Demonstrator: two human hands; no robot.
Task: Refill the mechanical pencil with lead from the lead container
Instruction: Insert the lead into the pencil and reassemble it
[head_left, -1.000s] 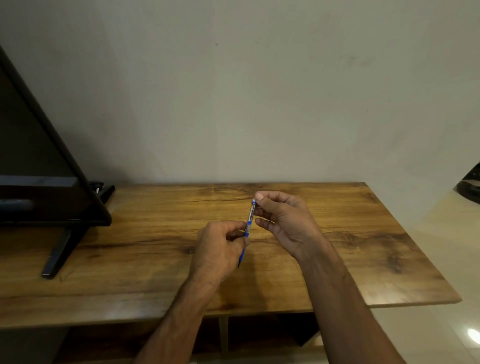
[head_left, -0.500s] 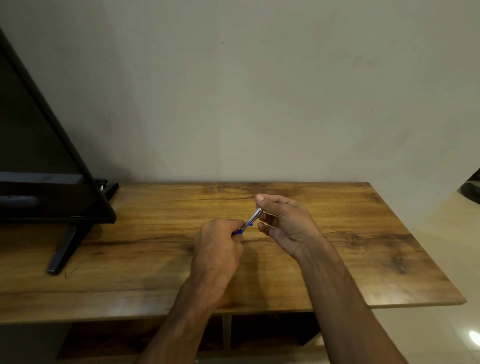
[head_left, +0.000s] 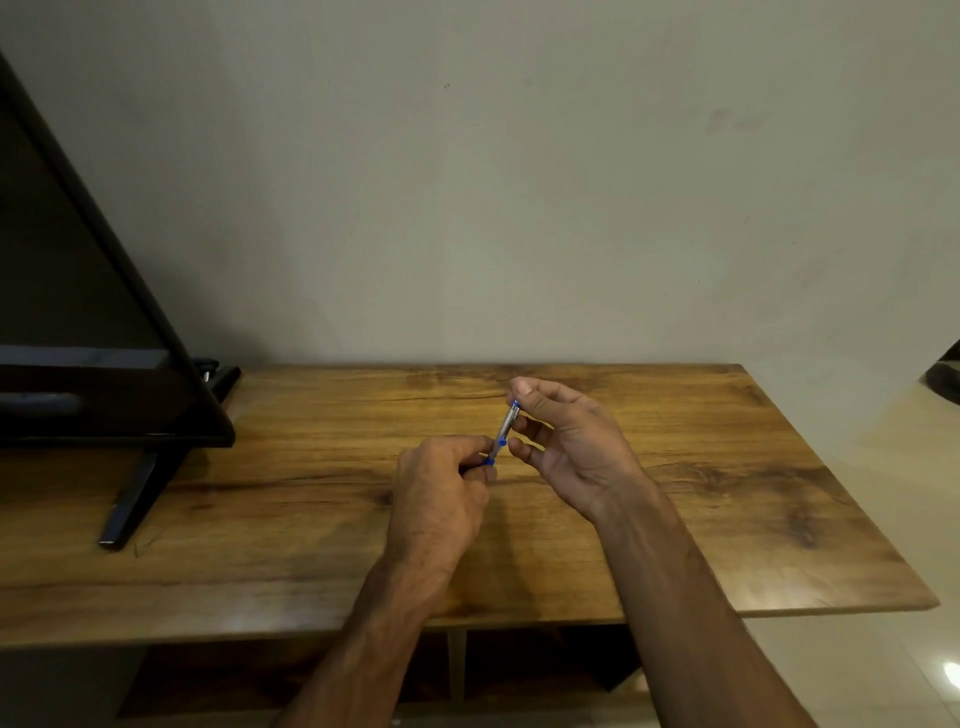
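A slim mechanical pencil (head_left: 505, 428) with a silver barrel and blue parts is held above the middle of the wooden table (head_left: 311, 499). My left hand (head_left: 441, 493) is closed around its lower end, which is hidden in the fist. My right hand (head_left: 563, 441) pinches the upper blue end between thumb and forefinger, its other fingers curled beside the barrel. The pencil leans up and to the right. No lead container shows in this view.
A black TV (head_left: 78, 338) on a slanted black stand foot (head_left: 132, 493) fills the table's left part. A plain wall rises behind. The table's right edge drops to a pale floor, with a dark object (head_left: 945, 379) at the far right.
The pencil went from nearly upright to strongly tilted half a second ago, and now stands steeper again. My right thumb has shifted onto the top end. Both hands stayed over the table's middle.
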